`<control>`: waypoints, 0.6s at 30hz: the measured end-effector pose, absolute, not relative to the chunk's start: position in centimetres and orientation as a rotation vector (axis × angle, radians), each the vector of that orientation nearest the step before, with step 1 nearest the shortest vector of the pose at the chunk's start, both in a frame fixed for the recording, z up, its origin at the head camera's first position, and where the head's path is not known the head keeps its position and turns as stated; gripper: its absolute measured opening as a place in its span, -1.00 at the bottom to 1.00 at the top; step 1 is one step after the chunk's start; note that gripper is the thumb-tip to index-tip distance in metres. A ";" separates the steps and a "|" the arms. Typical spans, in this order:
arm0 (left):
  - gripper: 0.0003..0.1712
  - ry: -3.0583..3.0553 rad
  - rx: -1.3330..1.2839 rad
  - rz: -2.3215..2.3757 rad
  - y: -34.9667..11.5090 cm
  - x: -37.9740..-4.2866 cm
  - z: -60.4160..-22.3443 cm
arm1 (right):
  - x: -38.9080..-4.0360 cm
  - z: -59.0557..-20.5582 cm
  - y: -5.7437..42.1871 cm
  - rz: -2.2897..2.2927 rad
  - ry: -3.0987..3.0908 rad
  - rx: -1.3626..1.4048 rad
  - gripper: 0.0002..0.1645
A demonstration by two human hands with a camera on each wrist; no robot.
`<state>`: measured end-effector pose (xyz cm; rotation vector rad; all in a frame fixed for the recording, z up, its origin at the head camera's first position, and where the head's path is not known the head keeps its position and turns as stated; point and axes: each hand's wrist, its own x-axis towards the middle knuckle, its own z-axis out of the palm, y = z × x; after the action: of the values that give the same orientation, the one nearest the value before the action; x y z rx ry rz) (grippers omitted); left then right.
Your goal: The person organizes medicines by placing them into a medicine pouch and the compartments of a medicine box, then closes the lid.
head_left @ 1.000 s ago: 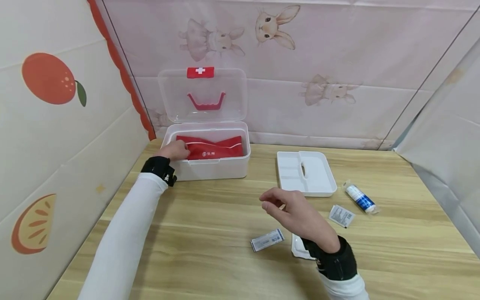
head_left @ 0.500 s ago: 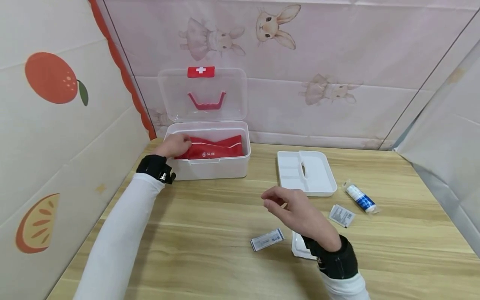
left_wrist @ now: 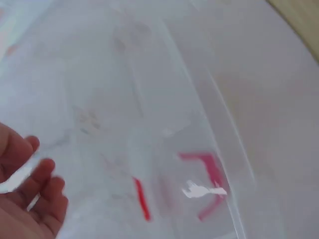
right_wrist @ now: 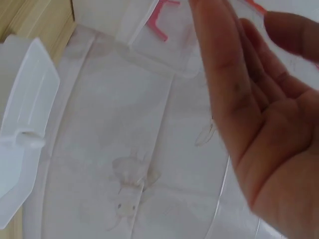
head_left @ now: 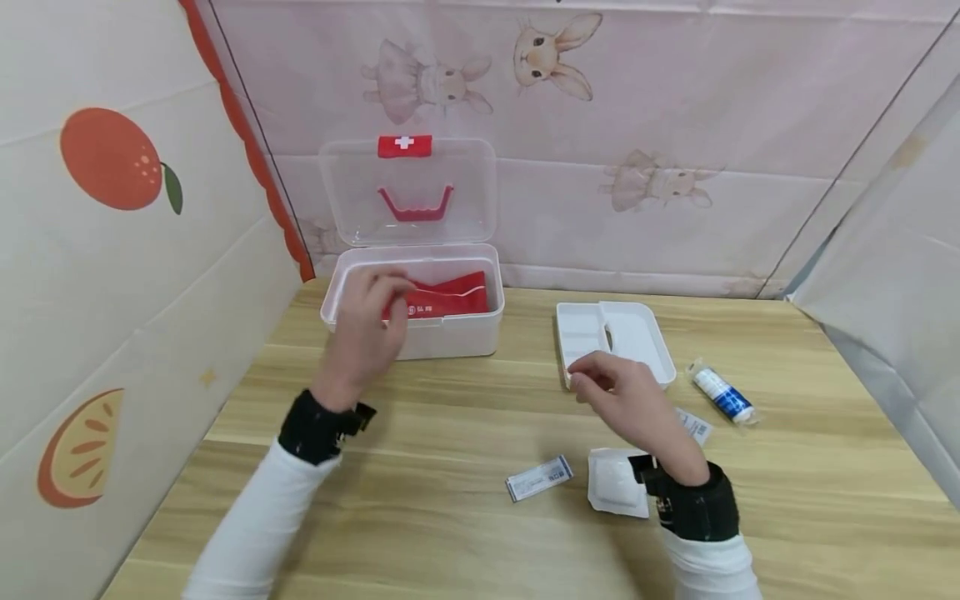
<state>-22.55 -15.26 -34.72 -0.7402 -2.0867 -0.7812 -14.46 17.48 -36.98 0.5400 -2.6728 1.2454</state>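
Observation:
In the head view, my left hand hovers over the front left of a white first-aid box, its fingers loosely bent around nothing. Inside the box lies a red pouch with white lettering, partly hidden by that hand. The left wrist view shows the same hand with bare fingertips near the blurred clear lid. My right hand, relaxed and holding nothing, hangs above the table by the white divided tray. In the right wrist view its palm and loosely bent fingers show.
A small flat packet and a white padded packet lie near the front. A square sachet, partly behind the right hand, and a wrapped blue-and-white roll are on the right. The open lid stands upright against the printed back sheet.
My left hand has lifted off the red pouch and come toward me, slightly right, leaving it in the box. My right hand has shifted right, uncovering the padded packet and partly covering the sachet.

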 end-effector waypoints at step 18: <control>-0.87 -2.332 -1.259 -0.675 -10.6 -17.2 -38.6 | -21.4 -37.8 21.0 0.673 -2.941 0.053 -0.75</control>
<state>-17.15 -10.63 -38.63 -1.2594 -2.3325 -0.6746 -21.39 21.02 -37.84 0.0526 -2.9410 0.6732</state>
